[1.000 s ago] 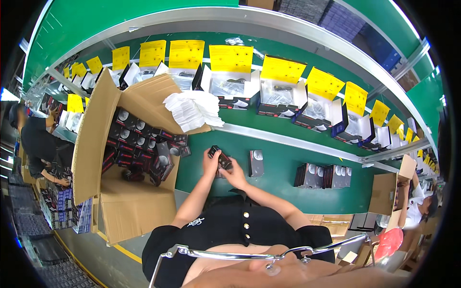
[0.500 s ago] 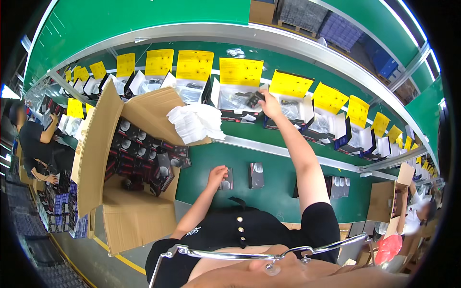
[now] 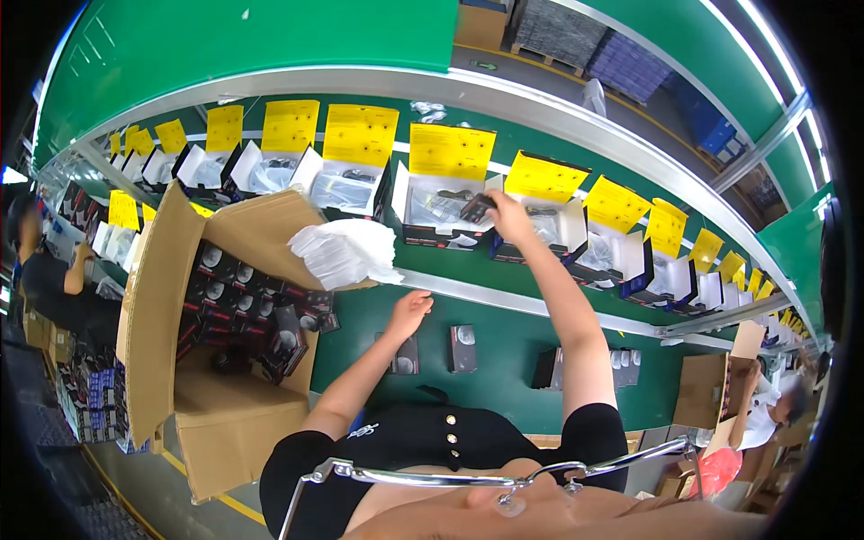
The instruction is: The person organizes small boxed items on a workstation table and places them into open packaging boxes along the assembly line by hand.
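Observation:
My right hand (image 3: 509, 218) grips a small dark box (image 3: 477, 208) at the right side of an open carton with a raised yellow lid flap (image 3: 447, 151). Inside that carton (image 3: 432, 239) lie clear-wrapped parts and a dark cable; the small box overlaps its inner right edge. My left hand (image 3: 411, 314), its fingers loosely bent and nothing visible in them, hovers over the green bench. Just below it lies a small black box (image 3: 405, 356), partly covered by the forearm. Another small black box (image 3: 463, 349) with a round picture lies to its right.
A large cardboard box (image 3: 155, 315) on the left holds many small black boxes; white plastic wrapping (image 3: 346, 253) hangs over its flap. Open yellow-flapped cartons line the raised shelf behind a metal rail (image 3: 486, 294). More small boxes (image 3: 625, 367) lie right. Co-workers stand at both sides.
My left hand has lifted off the small box on the bench and moved up. My right hand still holds its small box at the carton, now turned slightly. The view has shifted a little.

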Tool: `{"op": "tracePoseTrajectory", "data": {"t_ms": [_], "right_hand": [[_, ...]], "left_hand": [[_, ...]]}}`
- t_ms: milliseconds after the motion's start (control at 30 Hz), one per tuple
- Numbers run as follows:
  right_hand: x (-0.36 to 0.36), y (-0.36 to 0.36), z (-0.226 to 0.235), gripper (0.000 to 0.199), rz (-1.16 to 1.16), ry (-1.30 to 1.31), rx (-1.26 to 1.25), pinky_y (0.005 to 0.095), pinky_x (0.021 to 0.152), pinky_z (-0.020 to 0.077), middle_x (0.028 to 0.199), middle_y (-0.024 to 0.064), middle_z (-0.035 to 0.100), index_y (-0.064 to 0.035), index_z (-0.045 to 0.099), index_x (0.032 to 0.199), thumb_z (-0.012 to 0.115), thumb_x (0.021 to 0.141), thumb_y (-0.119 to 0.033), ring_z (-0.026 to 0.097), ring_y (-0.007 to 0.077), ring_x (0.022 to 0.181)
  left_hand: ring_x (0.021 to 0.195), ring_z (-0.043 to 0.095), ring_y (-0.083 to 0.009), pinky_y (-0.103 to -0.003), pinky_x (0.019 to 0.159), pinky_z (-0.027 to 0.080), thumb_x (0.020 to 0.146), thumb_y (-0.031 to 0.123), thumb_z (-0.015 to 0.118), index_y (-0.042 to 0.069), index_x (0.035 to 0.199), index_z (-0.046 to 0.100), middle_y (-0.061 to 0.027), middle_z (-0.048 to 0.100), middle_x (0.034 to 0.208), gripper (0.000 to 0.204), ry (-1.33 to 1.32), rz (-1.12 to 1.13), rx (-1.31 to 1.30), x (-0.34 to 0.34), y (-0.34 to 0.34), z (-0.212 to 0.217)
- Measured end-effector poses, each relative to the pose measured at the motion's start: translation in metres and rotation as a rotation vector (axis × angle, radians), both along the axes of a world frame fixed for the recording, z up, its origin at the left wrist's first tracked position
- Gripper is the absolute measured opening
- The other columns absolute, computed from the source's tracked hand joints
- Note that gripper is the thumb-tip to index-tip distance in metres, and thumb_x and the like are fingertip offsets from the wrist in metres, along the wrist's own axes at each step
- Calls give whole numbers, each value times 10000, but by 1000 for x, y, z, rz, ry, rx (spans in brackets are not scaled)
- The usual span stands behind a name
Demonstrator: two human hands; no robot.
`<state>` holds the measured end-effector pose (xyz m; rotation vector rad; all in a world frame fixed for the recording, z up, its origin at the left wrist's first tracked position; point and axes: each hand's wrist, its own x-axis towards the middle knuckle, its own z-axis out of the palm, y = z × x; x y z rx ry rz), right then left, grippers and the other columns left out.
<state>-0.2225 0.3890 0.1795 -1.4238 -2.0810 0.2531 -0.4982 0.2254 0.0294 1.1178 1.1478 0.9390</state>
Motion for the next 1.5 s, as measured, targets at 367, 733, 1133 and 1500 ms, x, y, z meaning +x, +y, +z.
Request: {"op": "tracePoseTrajectory", "data": {"t_ms": [367, 733, 1133, 1500], "right_hand": [[-34, 40, -13, 343, 90, -338, -255, 474, 826, 517, 1019, 227, 651, -78, 597, 1127, 634, 789, -35, 631, 415, 979], [0, -78, 20, 382, -369, 474, 200, 305, 695, 520, 964, 165, 660, -13, 533, 1269, 633, 900, -26, 650, 199, 745], [38, -142, -10, 410, -522, 777, 162, 245, 738, 525, 1032, 83, 621, 20, 473, 1324, 582, 929, 35, 617, 110, 846], [21, -111, -26, 407, -484, 703, 216, 227, 634, 484, 728, 38, 596, -28, 538, 1294, 648, 902, -13, 613, 93, 701]], "left_hand": [[931, 664, -160, -288, 811, 520, 938, 194, 652, 17, 1195, 630, -80, 696, 1038, 313, 4, -163, 10, 4, -19, 3], [941, 680, -357, -444, 831, 534, 802, 229, 662, 25, 945, 729, -200, 706, 984, 258, 813, -150, 582, 97, 220, 64], [714, 707, -285, -389, 718, 560, 700, 405, 734, -3, 831, 732, -179, 723, 818, 428, 754, -435, 2, 145, 290, 1], [726, 700, -231, -332, 675, 576, 847, 335, 713, 2, 1050, 684, -135, 709, 849, 391, -279, -69, -278, 150, 326, 23]]}}
